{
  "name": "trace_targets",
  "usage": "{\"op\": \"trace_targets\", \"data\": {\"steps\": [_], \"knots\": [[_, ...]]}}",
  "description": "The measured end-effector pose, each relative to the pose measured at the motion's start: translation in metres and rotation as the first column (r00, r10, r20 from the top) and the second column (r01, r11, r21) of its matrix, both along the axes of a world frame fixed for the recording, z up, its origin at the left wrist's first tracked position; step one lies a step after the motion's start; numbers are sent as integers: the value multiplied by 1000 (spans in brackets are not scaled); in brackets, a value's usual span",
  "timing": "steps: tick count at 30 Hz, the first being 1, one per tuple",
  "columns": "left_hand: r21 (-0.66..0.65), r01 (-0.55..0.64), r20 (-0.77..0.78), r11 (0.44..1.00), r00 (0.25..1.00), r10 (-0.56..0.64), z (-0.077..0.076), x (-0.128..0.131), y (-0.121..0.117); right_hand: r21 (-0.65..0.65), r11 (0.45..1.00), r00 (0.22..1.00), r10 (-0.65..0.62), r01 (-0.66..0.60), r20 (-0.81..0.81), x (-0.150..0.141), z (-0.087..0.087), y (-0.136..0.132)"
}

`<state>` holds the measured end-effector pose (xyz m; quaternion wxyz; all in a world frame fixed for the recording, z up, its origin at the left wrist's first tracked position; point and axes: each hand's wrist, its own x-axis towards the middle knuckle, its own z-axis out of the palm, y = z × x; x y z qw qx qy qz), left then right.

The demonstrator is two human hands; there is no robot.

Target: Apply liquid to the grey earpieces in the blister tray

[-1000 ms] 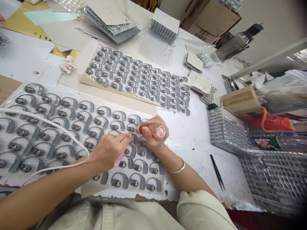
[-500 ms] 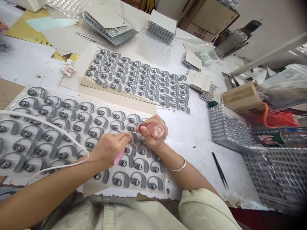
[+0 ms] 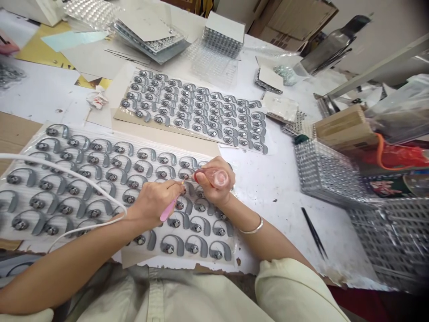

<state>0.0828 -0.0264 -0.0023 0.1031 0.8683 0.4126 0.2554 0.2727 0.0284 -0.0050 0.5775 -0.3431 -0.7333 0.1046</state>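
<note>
As I watch from afar through the head camera, the left hand [image 3: 152, 201] pinches a pink-handled pick [image 3: 167, 211], its tip just beside a grey ear-hook earpiece [image 3: 183, 175] lying among rows on a ribbed clear plastic tray [image 3: 110, 219]. The right hand [image 3: 211, 191] closes around a pink squeeze bulb [image 3: 219, 178], nozzle near that same earpiece. A white cable [image 3: 67, 172] crosses the tray.

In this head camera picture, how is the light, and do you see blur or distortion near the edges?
In the head view, the light is bright and even, with soft shadows under the left hand and pink-handled tool; glare shines on the small clear bottle in the right hand; wide-angle distortion bends the edges; the stacked wire trays darken and blur toward the corner.
</note>
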Motion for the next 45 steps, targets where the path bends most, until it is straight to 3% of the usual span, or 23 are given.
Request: {"op": "trace_targets", "data": {"steps": [27, 45], "knots": [[-124, -41, 68, 991, 996, 50, 7, -2, 4, 29, 999, 999, 43, -43, -27, 0, 0, 0], [-232, -37, 295, 972, 949, 107, 3, -3, 10, -4, 999, 999, 46, -46, 19, 0, 1, -3]]}}
